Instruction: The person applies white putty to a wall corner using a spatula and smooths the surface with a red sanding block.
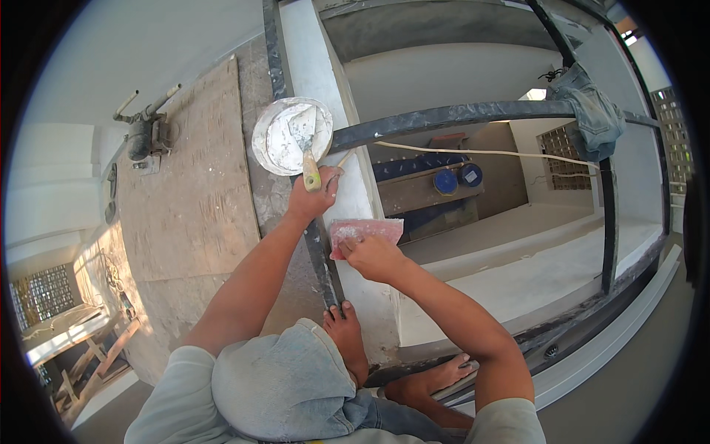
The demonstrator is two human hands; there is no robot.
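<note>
My left hand (316, 194) is closed at the near edge of a round tub (261, 140) of white putty; its fingertips are hidden. Inside the tub lies a putty knife (310, 166), its blade coated white and its handle reaching over the rim onto that hand. With fingers bent over its near side, my right hand (372, 255) grips a flat pink spreader (384, 228) smeared with white. The spreader lies against the top of a white ledge (355, 198), close to the ledge's right edge.
Black metal rails (451, 116) frame an opening to a lower level, where two blue buckets (445, 182) stand on a plank. A denim cloth (588, 107) hangs over the rail at right. Left are a plywood sheet (185, 185) and a pump (140, 137). My bare feet (346, 337) are near the ledge.
</note>
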